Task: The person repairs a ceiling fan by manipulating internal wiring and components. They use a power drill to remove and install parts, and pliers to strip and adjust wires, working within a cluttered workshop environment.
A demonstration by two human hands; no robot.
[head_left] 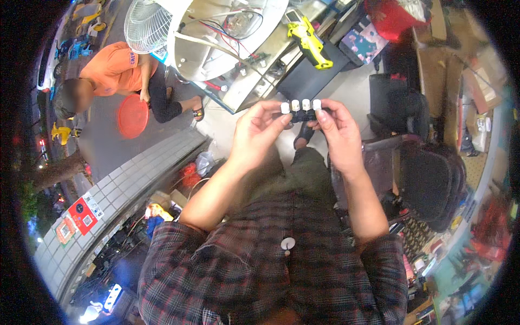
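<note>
Left hand (pixel 253 135) has room leftward; a chair (pixel 433 187) perhaps blocks rightward.

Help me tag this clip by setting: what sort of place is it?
Probably a streetside repair stall: a large white casing with exposed wires, a yellow handheld tool near it, and a paved street at left.

"What's worn?"
"Dark plaid shirt (pixel 238 276), reddish lines, elbow-length sleeves (pixel 172 246); left hand (pixel 254 135) and right hand (pixel 342 140) bare."
"Below the shirt?"
"Dark olive trousers (pixel 310 172)."
"On the shirt's front?"
"Round white disc (pixel 287 244)."

black strip (pixel 304 116): ends behind hands (pixel 253 135) | fan (pixel 147 27): cut by top edge | person's head (pixel 70 97): blurred
</note>
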